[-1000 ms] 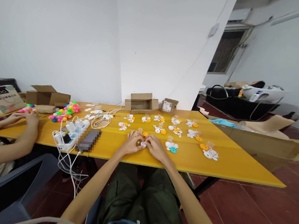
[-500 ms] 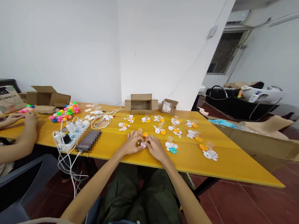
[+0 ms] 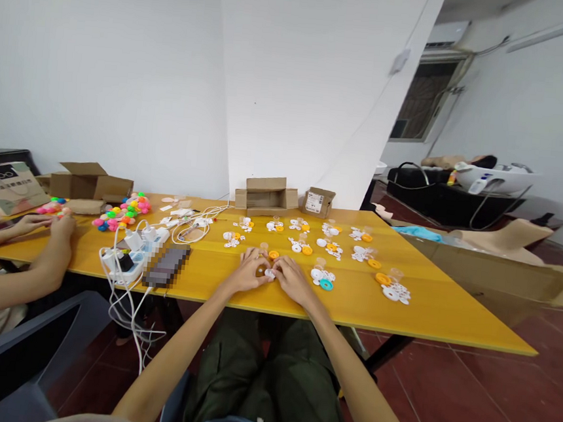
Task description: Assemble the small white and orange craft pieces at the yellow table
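My left hand [image 3: 250,271] and my right hand [image 3: 289,276] meet near the table's front edge, fingers bent and closed on a small white plastic disc [image 3: 269,274] between them. Its finer details are too small to make out. Just beyond my fingers lie an orange ring [image 3: 274,255] and a clear cup [image 3: 264,246]. To the right of my right hand sits a set of white discs [image 3: 316,275] with a teal ring [image 3: 325,284]. Another set farther right has an orange ring [image 3: 383,278] and white perforated discs [image 3: 396,293].
Several similar sets spread across the yellow table [image 3: 430,309]. A power strip [image 3: 134,260] with cables and a phone [image 3: 167,265] lie left of my hands. Cardboard boxes [image 3: 266,196] stand along the wall. A co-worker's hands [image 3: 46,222] are at far left beside colourful beads [image 3: 123,213].
My hands and the white disc stay almost in place. At far left, the co-worker's hands have shifted slightly.
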`<state>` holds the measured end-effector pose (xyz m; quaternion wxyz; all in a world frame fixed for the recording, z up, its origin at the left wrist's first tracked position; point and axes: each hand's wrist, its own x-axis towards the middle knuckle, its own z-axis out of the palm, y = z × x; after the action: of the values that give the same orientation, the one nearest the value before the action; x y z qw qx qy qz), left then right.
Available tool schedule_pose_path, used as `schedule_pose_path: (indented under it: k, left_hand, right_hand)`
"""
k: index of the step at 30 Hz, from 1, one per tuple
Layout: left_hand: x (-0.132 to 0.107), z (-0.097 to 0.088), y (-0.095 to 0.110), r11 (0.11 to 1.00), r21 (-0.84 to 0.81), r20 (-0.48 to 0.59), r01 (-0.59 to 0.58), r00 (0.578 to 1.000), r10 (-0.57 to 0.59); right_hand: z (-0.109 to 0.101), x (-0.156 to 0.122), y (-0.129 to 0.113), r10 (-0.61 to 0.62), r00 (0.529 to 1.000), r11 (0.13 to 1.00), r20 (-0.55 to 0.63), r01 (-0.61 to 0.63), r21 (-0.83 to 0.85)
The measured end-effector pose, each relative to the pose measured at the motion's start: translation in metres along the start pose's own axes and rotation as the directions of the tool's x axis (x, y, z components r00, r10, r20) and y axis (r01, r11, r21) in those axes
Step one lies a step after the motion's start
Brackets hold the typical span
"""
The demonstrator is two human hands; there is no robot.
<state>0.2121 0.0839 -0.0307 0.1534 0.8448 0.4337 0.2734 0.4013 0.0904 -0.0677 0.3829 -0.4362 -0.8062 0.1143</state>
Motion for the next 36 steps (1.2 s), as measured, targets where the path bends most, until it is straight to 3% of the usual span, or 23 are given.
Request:
schedule_pose_path:
  k: [36]
  left_hand:
    - [-0.0002,0.0015,-0.0023,1.0,-0.001,-0.001,0.012,1.0,-0.012]
  right_hand:
    - [-0.0063,0.0003,-0.0057,0.039,0.999,0.989,-0.024,-0.035,0.141]
